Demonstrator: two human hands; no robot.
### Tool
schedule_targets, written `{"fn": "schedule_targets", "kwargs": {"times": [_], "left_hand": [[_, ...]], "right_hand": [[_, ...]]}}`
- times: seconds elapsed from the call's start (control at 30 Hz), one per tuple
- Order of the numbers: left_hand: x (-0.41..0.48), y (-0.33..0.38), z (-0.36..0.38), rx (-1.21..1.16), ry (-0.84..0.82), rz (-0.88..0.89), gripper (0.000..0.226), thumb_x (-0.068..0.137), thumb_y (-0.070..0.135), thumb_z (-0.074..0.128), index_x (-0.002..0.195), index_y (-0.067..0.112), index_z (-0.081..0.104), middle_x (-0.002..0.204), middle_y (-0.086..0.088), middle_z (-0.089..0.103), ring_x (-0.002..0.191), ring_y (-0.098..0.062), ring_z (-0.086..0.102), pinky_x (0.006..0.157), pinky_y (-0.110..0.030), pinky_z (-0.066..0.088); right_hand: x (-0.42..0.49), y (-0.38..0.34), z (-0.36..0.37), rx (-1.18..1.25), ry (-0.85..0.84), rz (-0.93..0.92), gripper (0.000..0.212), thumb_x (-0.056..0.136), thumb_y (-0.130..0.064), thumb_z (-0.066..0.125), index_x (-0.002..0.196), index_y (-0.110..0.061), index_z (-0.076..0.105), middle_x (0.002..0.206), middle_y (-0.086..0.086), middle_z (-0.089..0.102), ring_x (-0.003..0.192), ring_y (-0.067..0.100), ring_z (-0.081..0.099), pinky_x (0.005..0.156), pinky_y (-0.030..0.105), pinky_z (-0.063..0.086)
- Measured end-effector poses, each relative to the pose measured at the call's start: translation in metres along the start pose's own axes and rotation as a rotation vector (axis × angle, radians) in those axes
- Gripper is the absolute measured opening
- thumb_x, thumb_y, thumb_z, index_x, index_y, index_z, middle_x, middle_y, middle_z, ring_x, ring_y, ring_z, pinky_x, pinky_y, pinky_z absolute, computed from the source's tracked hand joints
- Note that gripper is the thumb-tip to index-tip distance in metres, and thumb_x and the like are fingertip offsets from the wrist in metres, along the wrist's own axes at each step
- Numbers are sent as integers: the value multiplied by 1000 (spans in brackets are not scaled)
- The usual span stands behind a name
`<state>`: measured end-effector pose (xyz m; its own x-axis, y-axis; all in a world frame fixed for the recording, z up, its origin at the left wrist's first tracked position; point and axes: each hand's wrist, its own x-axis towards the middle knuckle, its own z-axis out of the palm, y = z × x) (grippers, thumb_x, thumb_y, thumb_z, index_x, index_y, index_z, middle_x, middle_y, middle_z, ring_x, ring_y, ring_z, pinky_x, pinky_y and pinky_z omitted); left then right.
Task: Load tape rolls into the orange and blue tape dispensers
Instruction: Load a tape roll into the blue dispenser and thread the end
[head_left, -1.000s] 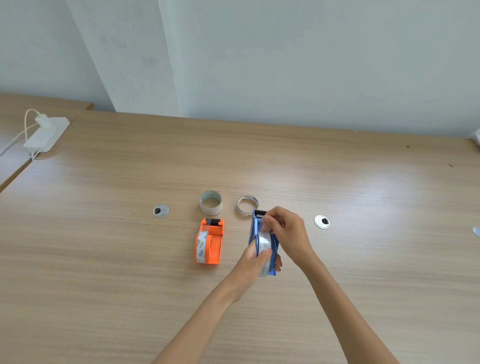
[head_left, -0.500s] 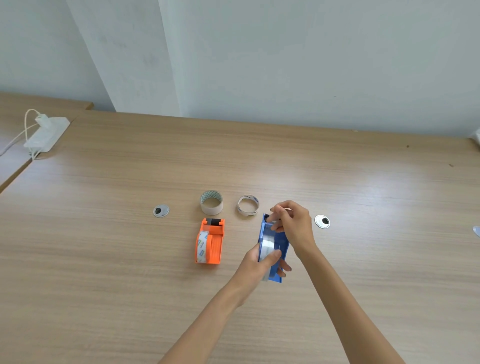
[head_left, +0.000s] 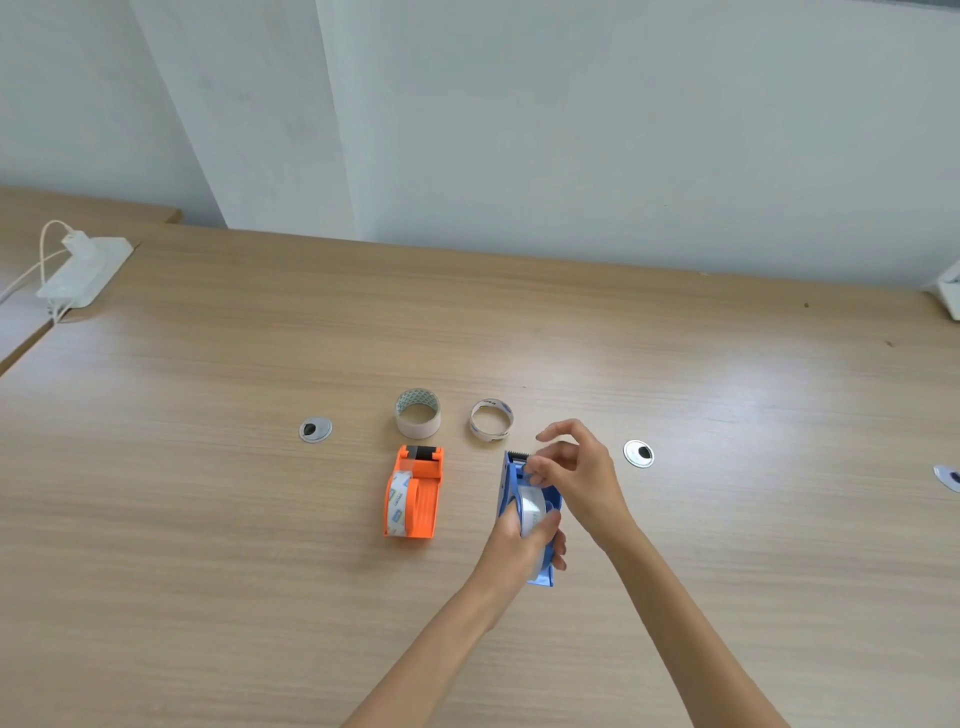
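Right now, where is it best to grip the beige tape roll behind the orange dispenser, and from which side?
Probably from above: the beige tape roll lies flat, core open upward. Pinch its far wall, thumb outside, fingers inside; the orange dispenser crowds the near side.

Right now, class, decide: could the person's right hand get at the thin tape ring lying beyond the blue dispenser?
Probably yes. The thin tape ring lies just beyond the right hand, with nothing between them. That hand seems to pinch tape at the blue dispenser, so it must let go first.
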<state>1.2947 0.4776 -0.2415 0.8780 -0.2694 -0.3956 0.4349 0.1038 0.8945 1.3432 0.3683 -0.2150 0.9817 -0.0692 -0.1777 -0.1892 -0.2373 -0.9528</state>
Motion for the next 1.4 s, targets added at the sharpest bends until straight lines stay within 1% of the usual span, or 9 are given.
{"fn": "schedule_targets", "kwargs": {"times": [0.1,0.23,0.43,0.6,0.77,0.9,1.03,1.2,1.4], "left_hand": [[-2,3,4,-9,135,9,27,100,31,42,89,10,55,65,-11,54,51,-16,52,49,-21,48],[-4,7,5,20,213,70,30,101,28,41,76,14,50,57,-4,54,48,-13,50,46,-17,45],[-3,9,6,-43,195,38,21,94,25,41,79,15,51,58,-6,57,55,-18,53,61,-30,49],[1,5,-2,-40,329,19,44,95,45,48,71,8,54,48,-1,54,44,-16,52,51,-25,47],[0,1,-1,-45,374,2,36,96,35,50,74,6,54,46,-1,54,39,-18,49,56,-30,46],[-5,5,0,-26,349,44,28,97,26,47,78,5,54,46,-2,54,39,-15,48,47,-22,45],[-6,8,1,-11,328,59,25,97,21,45,78,7,53,51,-4,56,44,-15,51,49,-21,47],[-3,13,1,-47,354,50,20,94,15,46,76,8,52,55,-7,56,46,-15,52,45,-17,47],[0,10,-1,-27,401,89,28,96,32,51,76,13,58,50,-1,59,45,-16,55,54,-29,48]], "right_hand": [[9,-6,3,-8,-7,-27,31,77,8,64,99,-11,55,66,8,68,61,18,65,65,26,54],[23,-13,8,26,70,-14,33,79,11,60,104,-11,56,67,8,65,57,20,64,60,26,54],[33,-19,12,40,123,-35,33,81,11,58,105,-12,56,70,8,66,56,22,63,61,29,54],[22,-24,20,46,48,-92,34,82,9,58,106,-14,56,71,6,66,56,23,65,59,30,55],[18,-27,23,46,1,-125,39,80,12,58,108,-15,56,71,7,64,55,20,63,58,26,55],[25,-25,19,95,71,-85,39,80,14,56,107,-14,57,71,9,66,53,24,63,59,33,56],[29,-26,19,131,113,-47,37,82,14,55,109,-12,56,74,11,67,51,22,62,57,30,55],[26,-28,23,204,75,-7,29,86,0,62,111,-12,53,80,13,68,54,19,64,58,25,55],[15,-28,24,271,-29,87,20,96,-19,54,112,-6,55,74,14,71,59,17,68,58,22,56]]}}
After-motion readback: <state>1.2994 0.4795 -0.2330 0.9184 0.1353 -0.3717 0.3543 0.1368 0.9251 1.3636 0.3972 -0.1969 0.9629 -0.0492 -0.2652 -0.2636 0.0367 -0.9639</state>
